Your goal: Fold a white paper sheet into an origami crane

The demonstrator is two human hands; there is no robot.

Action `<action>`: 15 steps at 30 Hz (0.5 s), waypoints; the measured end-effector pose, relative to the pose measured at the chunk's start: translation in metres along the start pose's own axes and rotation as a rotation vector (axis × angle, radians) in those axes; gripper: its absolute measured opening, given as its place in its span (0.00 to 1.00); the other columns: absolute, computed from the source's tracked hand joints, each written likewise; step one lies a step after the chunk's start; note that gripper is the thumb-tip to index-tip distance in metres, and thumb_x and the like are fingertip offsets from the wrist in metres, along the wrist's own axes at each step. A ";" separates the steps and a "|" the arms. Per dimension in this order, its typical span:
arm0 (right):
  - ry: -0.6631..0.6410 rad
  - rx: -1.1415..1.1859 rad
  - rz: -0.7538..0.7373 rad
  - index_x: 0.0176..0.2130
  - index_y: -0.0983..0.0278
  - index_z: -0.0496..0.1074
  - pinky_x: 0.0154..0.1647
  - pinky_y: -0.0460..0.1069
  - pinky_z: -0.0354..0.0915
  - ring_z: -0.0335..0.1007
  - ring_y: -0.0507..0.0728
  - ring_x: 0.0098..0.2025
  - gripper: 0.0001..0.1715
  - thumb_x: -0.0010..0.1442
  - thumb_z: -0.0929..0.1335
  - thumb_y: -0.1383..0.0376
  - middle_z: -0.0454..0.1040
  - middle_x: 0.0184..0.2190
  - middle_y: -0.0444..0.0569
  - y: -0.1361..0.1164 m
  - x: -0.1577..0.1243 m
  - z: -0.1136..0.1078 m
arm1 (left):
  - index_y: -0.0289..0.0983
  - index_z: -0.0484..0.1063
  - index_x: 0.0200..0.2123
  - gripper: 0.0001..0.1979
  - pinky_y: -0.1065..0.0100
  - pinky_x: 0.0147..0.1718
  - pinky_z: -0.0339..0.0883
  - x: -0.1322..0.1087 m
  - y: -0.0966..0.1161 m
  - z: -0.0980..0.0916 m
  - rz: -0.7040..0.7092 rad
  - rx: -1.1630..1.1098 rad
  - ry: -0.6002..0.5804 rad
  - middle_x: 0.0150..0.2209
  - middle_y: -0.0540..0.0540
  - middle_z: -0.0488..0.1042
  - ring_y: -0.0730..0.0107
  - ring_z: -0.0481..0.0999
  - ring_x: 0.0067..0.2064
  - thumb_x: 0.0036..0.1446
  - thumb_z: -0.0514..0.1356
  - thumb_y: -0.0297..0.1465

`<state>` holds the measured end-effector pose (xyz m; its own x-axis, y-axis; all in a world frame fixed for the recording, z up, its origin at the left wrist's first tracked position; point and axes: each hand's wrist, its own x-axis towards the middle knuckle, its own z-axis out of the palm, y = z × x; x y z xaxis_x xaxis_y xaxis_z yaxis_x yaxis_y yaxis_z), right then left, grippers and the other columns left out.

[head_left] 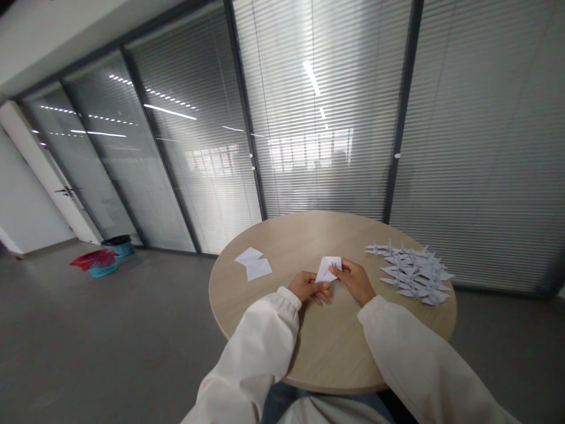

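Both my hands hold one folded white paper piece [328, 268] just above the round wooden table [309, 347]. My left hand [308, 287] pinches its lower left edge with closed fingers. My right hand [355, 281] grips its right side, fingers curled on the paper. Both arms wear cream sleeves. Two flat white paper sheets [254, 263] lie on the table to the left of my hands. A pile of several folded paper cranes [412, 271] lies to the right, close to the table's edge.
Glass walls with closed blinds [318, 118] stand behind the table. On the grey floor at the far left sit a red and teal basin [97, 262] and a dark bin [118, 243]. A white door [48, 176] is at the left.
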<state>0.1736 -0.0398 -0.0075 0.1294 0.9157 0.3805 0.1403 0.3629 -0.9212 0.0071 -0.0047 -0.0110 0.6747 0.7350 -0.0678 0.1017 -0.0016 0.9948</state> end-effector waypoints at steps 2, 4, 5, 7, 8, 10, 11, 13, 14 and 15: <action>-0.008 0.019 0.014 0.34 0.68 0.73 0.29 0.48 0.65 0.71 0.57 0.31 0.23 0.45 0.70 0.51 0.76 0.29 0.49 0.000 0.000 0.001 | 0.27 0.71 0.27 0.26 0.69 0.22 0.68 0.000 0.000 0.000 0.006 0.020 -0.006 0.30 0.34 0.76 0.66 0.76 0.25 0.35 0.66 0.47; -0.014 0.033 0.024 0.35 0.68 0.73 0.30 0.49 0.66 0.72 0.58 0.32 0.23 0.45 0.70 0.52 0.76 0.30 0.50 0.001 0.000 0.001 | 0.27 0.71 0.27 0.27 0.69 0.22 0.67 -0.001 0.001 -0.001 0.012 0.030 -0.014 0.30 0.34 0.76 0.65 0.76 0.25 0.35 0.66 0.47; -0.018 0.038 0.028 0.35 0.68 0.73 0.30 0.49 0.66 0.72 0.58 0.32 0.24 0.45 0.70 0.52 0.76 0.30 0.50 0.001 0.000 0.002 | 0.27 0.71 0.28 0.27 0.69 0.21 0.67 -0.002 0.001 -0.001 0.015 0.033 -0.015 0.30 0.34 0.76 0.65 0.76 0.25 0.35 0.66 0.48; -0.029 0.046 0.030 0.36 0.68 0.73 0.31 0.50 0.67 0.72 0.59 0.33 0.25 0.45 0.70 0.51 0.77 0.32 0.50 0.001 -0.001 0.002 | 0.27 0.71 0.28 0.28 0.70 0.22 0.67 -0.002 0.001 -0.001 0.022 0.042 -0.014 0.30 0.34 0.77 0.65 0.76 0.25 0.35 0.66 0.48; -0.034 0.050 0.029 0.36 0.68 0.73 0.32 0.50 0.67 0.73 0.59 0.33 0.25 0.44 0.70 0.51 0.77 0.32 0.51 0.001 -0.001 0.002 | 0.26 0.71 0.28 0.28 0.70 0.22 0.67 -0.003 0.001 -0.001 0.026 0.047 -0.012 0.30 0.34 0.77 0.65 0.76 0.26 0.35 0.66 0.48; -0.041 0.050 0.025 0.36 0.68 0.73 0.33 0.50 0.67 0.73 0.59 0.34 0.25 0.44 0.71 0.51 0.77 0.32 0.51 0.000 -0.001 0.001 | 0.26 0.71 0.28 0.28 0.69 0.22 0.68 -0.002 0.000 -0.001 0.025 0.047 -0.006 0.30 0.34 0.76 0.64 0.77 0.26 0.35 0.66 0.48; -0.042 0.045 0.022 0.36 0.68 0.73 0.33 0.50 0.67 0.73 0.59 0.34 0.25 0.44 0.71 0.51 0.77 0.32 0.51 0.000 -0.001 0.001 | 0.27 0.71 0.28 0.28 0.68 0.23 0.68 -0.002 0.000 -0.001 0.018 0.039 -0.003 0.30 0.34 0.76 0.64 0.77 0.27 0.34 0.66 0.48; -0.049 0.034 0.021 0.36 0.68 0.73 0.34 0.51 0.68 0.73 0.60 0.34 0.25 0.44 0.71 0.51 0.77 0.32 0.52 -0.001 -0.001 0.001 | 0.27 0.71 0.28 0.28 0.68 0.24 0.68 -0.001 -0.001 0.000 -0.002 0.017 0.002 0.30 0.35 0.76 0.63 0.77 0.27 0.33 0.67 0.47; -0.056 0.035 0.022 0.36 0.68 0.73 0.34 0.51 0.68 0.73 0.60 0.34 0.25 0.45 0.71 0.51 0.77 0.32 0.52 -0.001 -0.001 0.001 | 0.27 0.71 0.29 0.28 0.67 0.24 0.68 -0.001 -0.001 0.000 -0.011 0.007 0.003 0.30 0.35 0.77 0.63 0.77 0.27 0.33 0.67 0.47; -0.066 0.041 0.023 0.36 0.68 0.73 0.35 0.52 0.68 0.73 0.60 0.34 0.24 0.45 0.70 0.52 0.77 0.33 0.52 -0.001 -0.001 0.001 | 0.27 0.71 0.29 0.28 0.67 0.24 0.69 0.000 -0.001 0.000 -0.016 0.000 0.004 0.30 0.36 0.77 0.63 0.77 0.28 0.32 0.67 0.46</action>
<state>0.1719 -0.0411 -0.0073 0.0667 0.9329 0.3540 0.0972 0.3470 -0.9328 0.0070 -0.0051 -0.0125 0.6699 0.7377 -0.0836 0.1129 0.0100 0.9936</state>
